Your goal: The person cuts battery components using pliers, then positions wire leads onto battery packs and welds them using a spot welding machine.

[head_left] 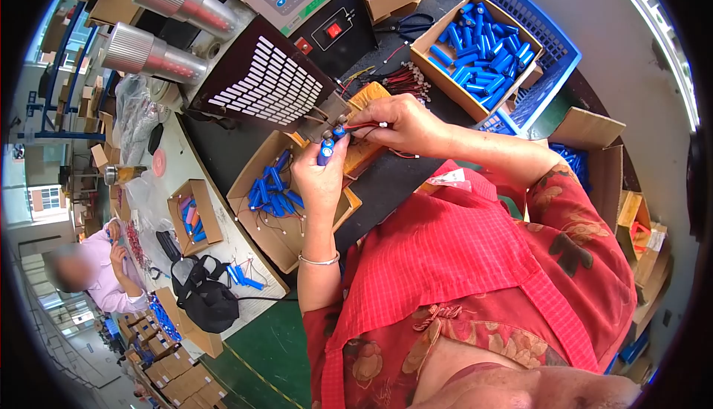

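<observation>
Where a big machine (271,78) stands, blue cells (326,152) are held

Head view: the left hand (319,176) grips the blue cells. Close by, the right hand (405,124) pinches thin wires (368,125). An open box (260,238) sits near the left hand.

The apron (438,260) is red with a fine check.

A black backpack (202,295) is set on the pale surface (233,247), where crumpled clear plastic (140,112), a pink disc (158,162) and an amber-filled jar (125,175) are also placed. Beyond it, a person (111,271) in pale pink is seen. The green floor (260,361) is marked with a yellow line.
</observation>
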